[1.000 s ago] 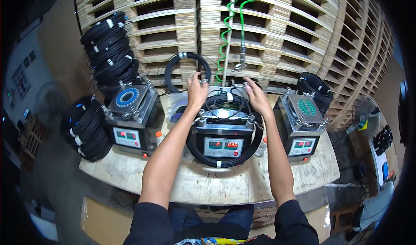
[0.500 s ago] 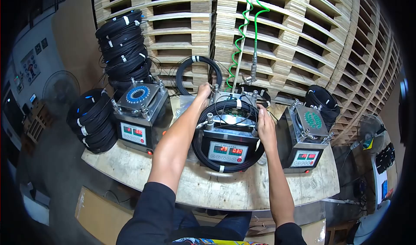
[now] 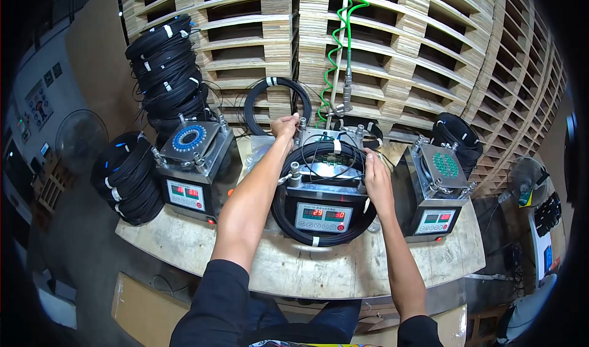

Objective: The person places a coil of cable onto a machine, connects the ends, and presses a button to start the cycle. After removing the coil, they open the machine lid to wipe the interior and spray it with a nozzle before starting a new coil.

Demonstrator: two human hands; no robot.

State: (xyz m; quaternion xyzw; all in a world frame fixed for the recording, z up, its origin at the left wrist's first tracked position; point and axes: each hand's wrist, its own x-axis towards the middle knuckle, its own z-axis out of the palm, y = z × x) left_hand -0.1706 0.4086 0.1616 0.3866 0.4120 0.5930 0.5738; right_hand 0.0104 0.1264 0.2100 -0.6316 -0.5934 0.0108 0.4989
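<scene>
A black cable coil [image 3: 316, 241] with white tape bands hangs around the front of the middle machine [image 3: 324, 217], whose display is lit red. My left hand [image 3: 284, 127] is at the machine's back left post, its fingers bent together near the metal knob; what they grip, if anything, is too small to make out. My right hand [image 3: 376, 176] is at the right side of the machine, beside the coil, its fingers partly hidden behind it. Thin loose cable ends cross over the machine's top plate.
Machines stand at the left [image 3: 185, 194] and right [image 3: 435, 221]. Stacked black coils [image 3: 167, 71] rise at the back left. Another coil [image 3: 248, 105] leans behind. A green air hose [image 3: 334, 59] hangs before wooden pallets [image 3: 245, 34]. A fan [image 3: 529, 181] stands right.
From one second ago, both hands have come down to the machine's sides, and the left fingers have closed near the back post. The view has shifted. Since half a second ago the hands have barely moved.
</scene>
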